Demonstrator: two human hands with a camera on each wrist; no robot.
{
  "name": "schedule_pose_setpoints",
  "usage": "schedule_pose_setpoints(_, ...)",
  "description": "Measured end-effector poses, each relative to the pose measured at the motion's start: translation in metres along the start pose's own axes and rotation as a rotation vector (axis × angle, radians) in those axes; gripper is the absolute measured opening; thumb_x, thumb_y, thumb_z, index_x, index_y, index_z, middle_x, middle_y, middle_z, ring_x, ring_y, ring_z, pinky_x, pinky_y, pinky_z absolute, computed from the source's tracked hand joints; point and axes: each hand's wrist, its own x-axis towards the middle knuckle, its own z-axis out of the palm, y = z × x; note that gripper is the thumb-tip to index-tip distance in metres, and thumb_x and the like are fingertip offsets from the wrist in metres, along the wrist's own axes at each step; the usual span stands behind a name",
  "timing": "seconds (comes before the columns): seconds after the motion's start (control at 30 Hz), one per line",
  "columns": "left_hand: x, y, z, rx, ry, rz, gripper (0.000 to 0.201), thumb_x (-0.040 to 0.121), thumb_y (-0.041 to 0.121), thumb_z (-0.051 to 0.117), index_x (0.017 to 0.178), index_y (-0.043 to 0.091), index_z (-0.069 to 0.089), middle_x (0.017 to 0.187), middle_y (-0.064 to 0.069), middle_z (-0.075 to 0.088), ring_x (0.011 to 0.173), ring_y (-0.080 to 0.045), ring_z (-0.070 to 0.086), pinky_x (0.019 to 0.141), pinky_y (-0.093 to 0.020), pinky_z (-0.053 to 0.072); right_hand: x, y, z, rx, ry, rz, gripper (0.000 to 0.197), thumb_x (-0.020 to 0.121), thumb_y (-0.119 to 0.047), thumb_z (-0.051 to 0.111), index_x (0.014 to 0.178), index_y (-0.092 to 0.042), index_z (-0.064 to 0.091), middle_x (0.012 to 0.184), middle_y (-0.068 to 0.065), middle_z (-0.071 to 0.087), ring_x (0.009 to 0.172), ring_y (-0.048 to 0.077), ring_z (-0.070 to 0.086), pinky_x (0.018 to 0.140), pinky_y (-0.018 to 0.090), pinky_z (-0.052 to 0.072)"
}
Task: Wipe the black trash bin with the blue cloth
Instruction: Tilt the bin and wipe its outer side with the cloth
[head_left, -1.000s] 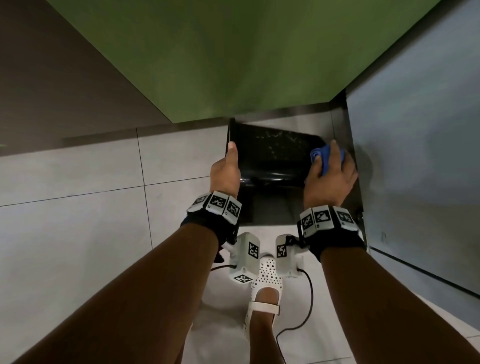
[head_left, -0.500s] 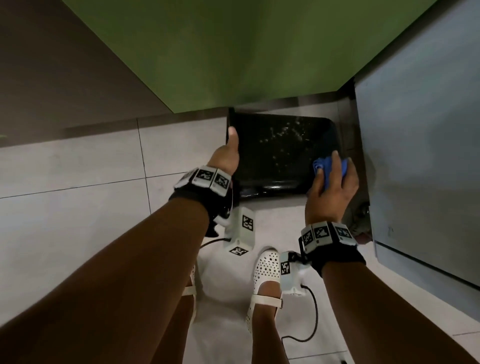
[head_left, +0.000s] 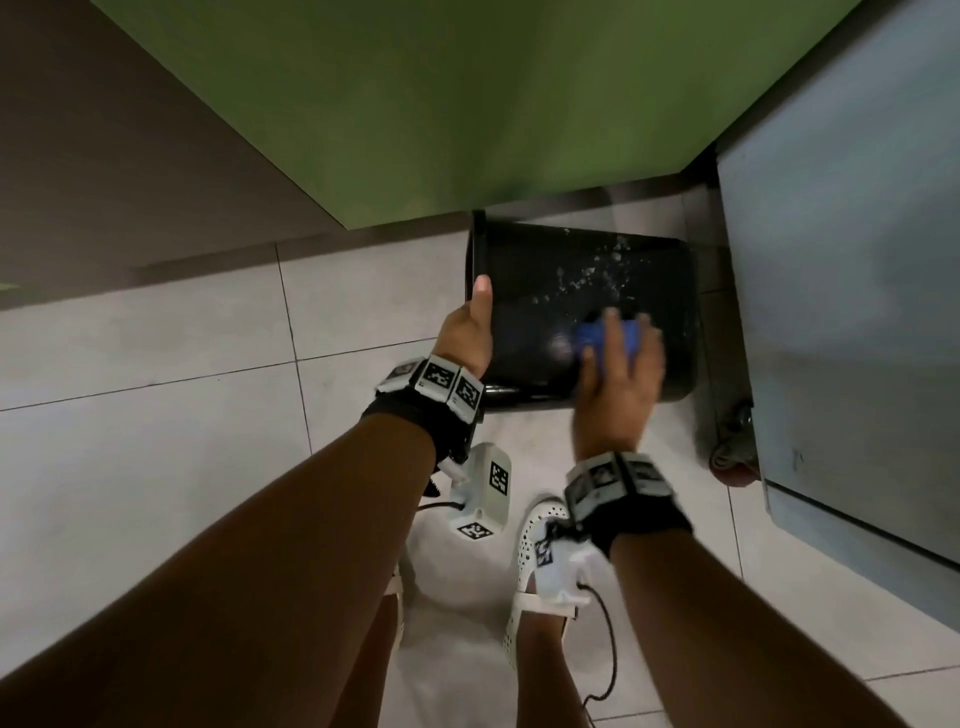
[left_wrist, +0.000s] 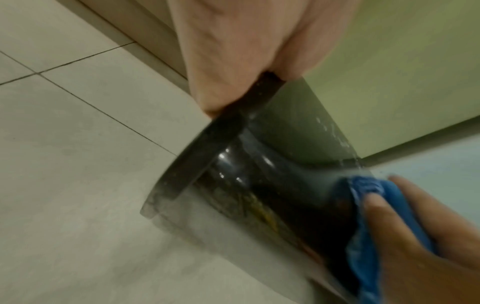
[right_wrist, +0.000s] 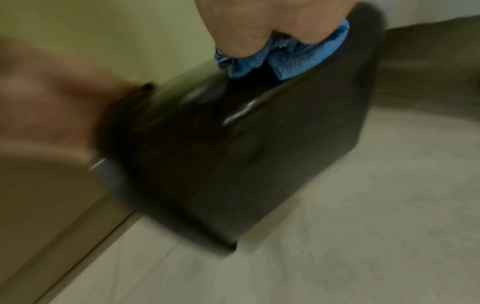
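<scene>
A glossy black trash bin (head_left: 545, 306) lies tipped on its side on the tiled floor, its rim to the left, pale specks on its upper wall. My left hand (head_left: 470, 332) grips the rim (left_wrist: 207, 144), thumb on top. My right hand (head_left: 618, 364) presses a bunched blue cloth (head_left: 605, 338) against the bin's side wall, fingers curled over it. The left wrist view shows the cloth (left_wrist: 384, 205) low on the bin (left_wrist: 272, 195). In the blurred right wrist view the cloth (right_wrist: 285, 55) sits on the bin's top edge (right_wrist: 259, 154).
A green wall panel (head_left: 441, 104) overhangs the bin's far side. A grey cabinet (head_left: 857, 312) on a castor wheel (head_left: 732, 457) stands close on the right. My feet in white shoes (head_left: 535, 545) and trailing cables (head_left: 608, 649) are just below the bin.
The right hand has slid the blue cloth leftward from the bin's right end toward the middle of its side. The left hand keeps its grip on the rim. More of the bin's wall shows.
</scene>
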Motion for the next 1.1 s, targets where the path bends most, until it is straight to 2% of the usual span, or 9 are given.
schedule_pose_setpoints(0.1,0.002,-0.005,0.003,-0.014,0.030,-0.009,0.072,0.093,0.059,0.016,0.126,0.006,0.052,0.131,-0.014,0.055,0.123,-0.030,0.049,0.111,-0.039,0.034,0.031,0.026,-0.019,0.066,0.094,0.242,0.046,0.096,-0.022,0.044,0.140,-0.029,0.033,0.153,0.010,0.015,0.141,0.026,0.015,0.115,0.044,0.022)
schedule_pose_setpoints(0.2,0.005,-0.007,0.003,-0.032,0.061,-0.002,0.068,0.094,0.057,0.018,0.123,0.007,0.054,0.128,-0.013,0.056,0.122,-0.029,0.049,0.107,-0.034,0.034,0.036,0.029,-0.019,-0.043,0.120,0.270,0.048,0.097,-0.026,0.041,0.143,-0.024,0.028,0.152,0.014,0.015,0.141,0.030,0.014,0.116,0.045,0.020)
schedule_pose_setpoints(0.4,0.007,-0.012,0.006,-0.087,0.066,0.002,0.063,0.095,0.055,0.020,0.104,0.008,0.060,0.077,-0.002,0.058,0.071,-0.016,0.054,0.074,-0.025,0.043,-0.019,-0.014,0.023,-0.007,-0.116,-0.089,0.043,0.097,-0.032,0.036,0.139,-0.022,0.038,0.150,0.008,0.025,0.140,0.014,0.013,0.117,0.041,0.017)
schedule_pose_setpoints(0.47,0.006,-0.013,0.005,-0.123,0.052,0.002,0.057,0.095,0.054,0.022,0.095,0.011,0.059,0.072,0.002,0.058,0.066,-0.010,0.055,0.059,-0.020,0.041,-0.036,-0.024,0.033,-0.063,-0.166,-0.300,0.045,0.093,-0.031,0.038,0.135,-0.017,0.041,0.145,0.015,0.029,0.136,0.029,0.022,0.112,0.047,0.023)
schedule_pose_setpoints(0.53,0.005,-0.014,0.004,-0.098,0.043,0.019,0.056,0.095,0.054,0.021,0.094,0.012,0.058,0.073,0.003,0.057,0.068,-0.010,0.055,0.061,-0.019,0.040,-0.030,-0.017,0.032,-0.084,-0.164,-0.346,0.044,0.090,-0.028,0.040,0.133,-0.017,0.042,0.144,0.015,0.027,0.134,0.035,0.027,0.108,0.052,0.027)
schedule_pose_setpoints(0.7,0.007,-0.018,0.005,-0.017,0.073,0.053,0.055,0.095,0.055,0.017,0.082,0.015,0.053,0.069,0.005,0.048,0.065,-0.006,0.045,0.075,-0.024,0.036,0.014,0.030,-0.006,-0.016,0.070,0.144,0.048,0.094,-0.018,0.044,0.140,-0.025,0.034,0.152,0.013,0.017,0.141,0.030,0.013,0.113,0.052,0.024)
schedule_pose_setpoints(0.8,0.007,-0.020,0.007,-0.035,0.081,0.041,0.054,0.095,0.055,0.016,0.076,0.019,0.052,0.073,0.003,0.050,0.064,-0.004,0.043,0.082,-0.024,0.032,0.016,0.035,-0.017,-0.012,0.104,0.244,0.049,0.096,-0.020,0.043,0.142,-0.027,0.028,0.154,0.011,0.012,0.142,0.029,0.009,0.115,0.050,0.019)
schedule_pose_setpoints(1.0,0.004,-0.017,0.006,-0.103,0.077,0.051,0.058,0.096,0.053,0.022,0.096,0.011,0.061,0.083,-0.004,0.058,0.076,-0.019,0.054,0.076,-0.025,0.040,-0.026,-0.025,0.025,0.010,-0.088,-0.134,0.048,0.089,-0.030,0.051,0.136,-0.024,0.042,0.149,0.005,0.028,0.139,0.015,0.020,0.114,0.046,0.025)
schedule_pose_setpoints(1.1,0.001,-0.013,0.003,-0.137,0.054,0.046,0.051,0.096,0.051,0.024,0.092,0.014,0.060,0.077,0.004,0.058,0.070,-0.010,0.054,0.063,-0.020,0.040,-0.016,-0.050,0.033,-0.028,-0.249,-0.290,0.055,0.084,-0.033,0.046,0.134,-0.011,0.044,0.143,0.021,0.035,0.135,0.036,0.028,0.110,0.050,0.027)
